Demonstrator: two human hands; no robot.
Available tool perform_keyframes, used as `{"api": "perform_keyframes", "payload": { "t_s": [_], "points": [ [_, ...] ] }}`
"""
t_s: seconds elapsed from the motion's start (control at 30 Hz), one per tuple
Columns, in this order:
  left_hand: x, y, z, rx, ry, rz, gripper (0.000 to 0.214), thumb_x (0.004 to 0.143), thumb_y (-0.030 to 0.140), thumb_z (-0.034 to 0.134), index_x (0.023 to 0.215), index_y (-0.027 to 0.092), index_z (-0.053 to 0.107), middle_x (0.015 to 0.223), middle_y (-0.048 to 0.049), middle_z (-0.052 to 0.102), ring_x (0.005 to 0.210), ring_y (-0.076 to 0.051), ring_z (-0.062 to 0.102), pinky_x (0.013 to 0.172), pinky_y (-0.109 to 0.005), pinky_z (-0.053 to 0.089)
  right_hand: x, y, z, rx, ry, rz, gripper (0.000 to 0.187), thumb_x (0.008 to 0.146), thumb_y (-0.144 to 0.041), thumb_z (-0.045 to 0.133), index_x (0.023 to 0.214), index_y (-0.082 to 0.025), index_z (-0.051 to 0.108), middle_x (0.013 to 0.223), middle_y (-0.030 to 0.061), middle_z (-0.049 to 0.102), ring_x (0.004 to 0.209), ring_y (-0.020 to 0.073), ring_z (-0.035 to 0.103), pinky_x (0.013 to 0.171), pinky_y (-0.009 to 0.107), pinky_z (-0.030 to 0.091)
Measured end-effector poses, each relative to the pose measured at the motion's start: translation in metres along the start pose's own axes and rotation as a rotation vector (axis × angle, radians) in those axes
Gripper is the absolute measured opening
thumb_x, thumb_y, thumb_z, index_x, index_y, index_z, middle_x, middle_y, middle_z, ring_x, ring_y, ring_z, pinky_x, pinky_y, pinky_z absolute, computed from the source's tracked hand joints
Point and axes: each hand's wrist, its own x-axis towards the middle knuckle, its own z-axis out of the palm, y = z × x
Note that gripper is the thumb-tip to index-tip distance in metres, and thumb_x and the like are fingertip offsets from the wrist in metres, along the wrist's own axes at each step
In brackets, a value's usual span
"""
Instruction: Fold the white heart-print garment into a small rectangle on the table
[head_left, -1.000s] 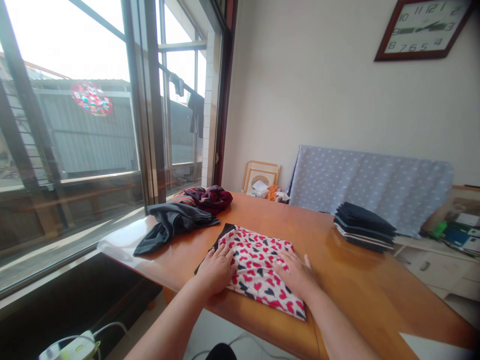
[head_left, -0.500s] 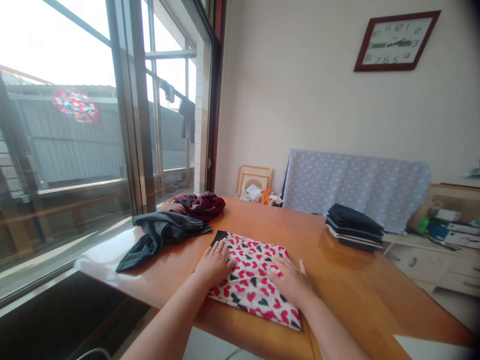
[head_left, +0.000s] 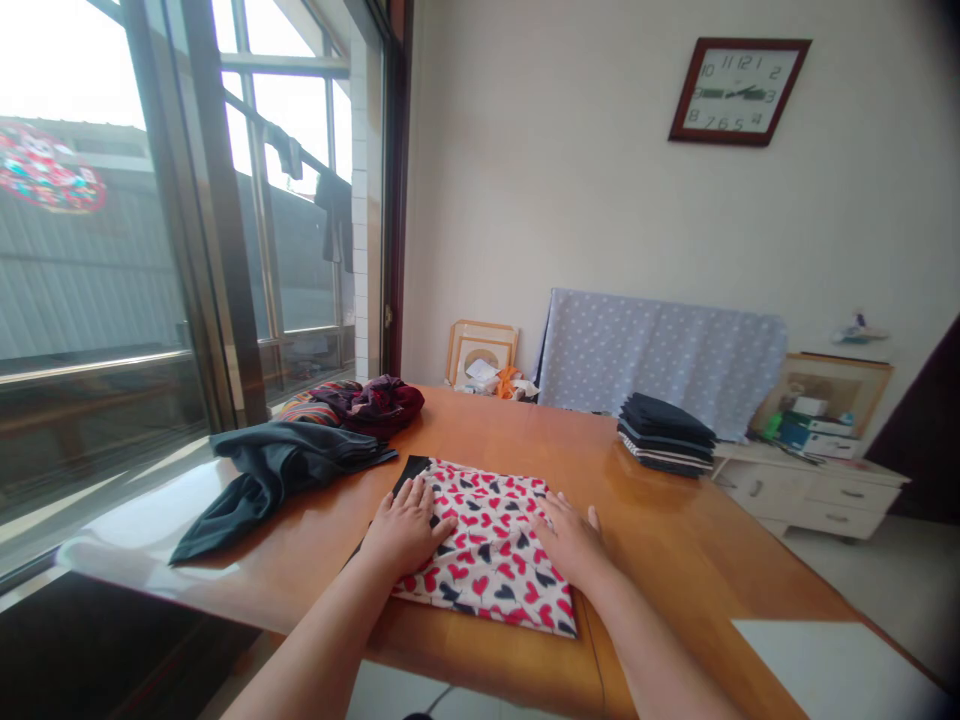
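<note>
A folded garment [head_left: 487,545] with red and black hearts on white lies flat on the wooden table [head_left: 480,425] in front of me. Black fabric [head_left: 411,467] shows along its left edge. My left hand [head_left: 405,525] rests palm down on the left side, fingers stretched out. On the right edge lies my right hand [head_left: 571,540], also flat with its fingers spread. Neither hand grips the cloth. Left of the garment a dark grey-green garment [head_left: 292,475] lies loosely heaped.
A neat stack of dark folded clothes [head_left: 666,437] stands at the table's right. Striped and maroon clothes [head_left: 375,403] are bunched near the window. A white sheet [head_left: 825,655] lies at the front right. Behind are a dotted blue cloth [head_left: 652,350] and a white cabinet [head_left: 810,495].
The head view has turned to the right, so the scene sits further left. Both hands stay flat on the heart-print garment, the right one slightly nearer its right edge.
</note>
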Motion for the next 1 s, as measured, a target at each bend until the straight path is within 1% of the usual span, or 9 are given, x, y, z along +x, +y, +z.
{"api": "perform_keyframes", "payload": {
  "t_s": [0.07,0.17,0.27,0.43,0.57,0.63,0.77,0.87,1.0],
  "points": [
    [0.0,0.0,0.001,0.003,0.003,0.009,0.095,0.089,0.081,0.024,0.157,0.014,0.037,0.167,-0.0153,0.019,0.154,-0.036,0.016,0.12,-0.056,0.017,0.006,-0.004,-0.003,0.019,0.027,0.035,0.057,0.102,-0.045,0.025,0.15,-0.023,0.047,0.162,0.0063,0.036,0.151,0.0274,0.028,0.123,0.06,0.008],
    [0.0,0.0,0.002,0.0,0.009,0.012,0.096,0.089,0.08,0.024,0.157,0.014,0.036,0.167,-0.0154,0.019,0.154,-0.037,0.016,0.12,-0.056,0.017,0.015,-0.013,-0.007,0.046,0.034,-0.015,0.058,0.102,-0.039,0.023,0.151,-0.02,0.046,0.161,0.0072,0.039,0.151,0.0251,0.03,0.124,0.048,0.017],
    [-0.001,0.0,0.001,-0.005,0.008,0.001,0.094,0.089,0.08,0.025,0.157,0.016,0.037,0.167,-0.0141,0.019,0.154,-0.036,0.016,0.12,-0.056,0.017,0.023,-0.022,-0.005,0.028,0.0,-0.061,0.061,0.102,-0.04,0.023,0.156,-0.014,0.037,0.164,0.0091,0.032,0.153,0.0234,0.024,0.125,0.039,0.018],
    [-0.001,0.003,-0.004,-0.016,-0.02,-0.017,0.09,0.09,0.078,0.029,0.157,0.018,0.038,0.167,-0.0132,0.02,0.155,-0.035,0.015,0.121,-0.055,0.016,0.022,-0.021,0.011,-0.058,-0.12,-0.023,0.074,0.102,-0.055,0.02,0.162,-0.012,0.019,0.169,0.0099,0.013,0.157,0.0253,0.007,0.126,0.046,0.01],
    [-0.003,0.005,-0.016,-0.033,-0.072,-0.031,0.087,0.089,0.076,0.034,0.156,0.021,0.039,0.168,-0.0129,0.02,0.154,-0.036,0.017,0.12,-0.055,0.018,0.018,-0.017,0.018,-0.071,-0.107,-0.022,0.076,0.101,-0.058,0.015,0.162,-0.013,0.019,0.169,0.0089,0.013,0.157,0.0256,0.006,0.126,0.05,0.005],
    [-0.002,0.006,-0.027,-0.045,-0.084,-0.017,0.08,0.089,0.071,0.042,0.152,0.022,0.045,0.165,-0.0139,0.028,0.152,-0.037,0.025,0.118,-0.053,0.024,0.018,-0.016,0.019,-0.066,-0.096,-0.026,0.077,0.1,-0.059,0.015,0.162,-0.013,0.018,0.169,0.0085,0.014,0.157,0.0258,0.006,0.126,0.05,0.003],
    [0.012,0.006,-0.05,-0.028,0.029,-0.051,0.047,0.095,0.046,0.043,0.124,0.02,0.067,0.135,-0.0176,0.063,0.126,-0.033,0.056,0.106,-0.045,0.039,0.02,-0.016,0.021,-0.059,-0.091,-0.019,0.077,0.1,-0.059,0.015,0.162,-0.014,0.018,0.169,0.0073,0.013,0.157,0.0251,0.006,0.126,0.049,0.001],
    [0.032,0.002,-0.057,-0.007,0.098,-0.147,0.044,0.097,0.04,0.034,0.107,0.02,0.072,0.119,-0.0179,0.068,0.112,-0.031,0.062,0.095,-0.042,0.045,0.02,-0.016,0.022,-0.051,-0.087,-0.016,0.077,0.1,-0.059,0.016,0.162,-0.013,0.02,0.169,0.0075,0.014,0.157,0.025,0.006,0.126,0.049,0.001],
    [0.057,-0.001,-0.047,0.0,0.137,-0.262,0.042,0.094,0.047,0.04,0.098,0.02,0.073,0.119,-0.0179,0.067,0.11,-0.035,0.059,0.088,-0.043,0.047,0.019,-0.017,0.02,-0.025,-0.082,-0.017,0.077,0.1,-0.058,0.017,0.162,-0.014,0.019,0.169,0.0071,0.014,0.157,0.0246,0.005,0.126,0.049,0.001]
  ]
}}
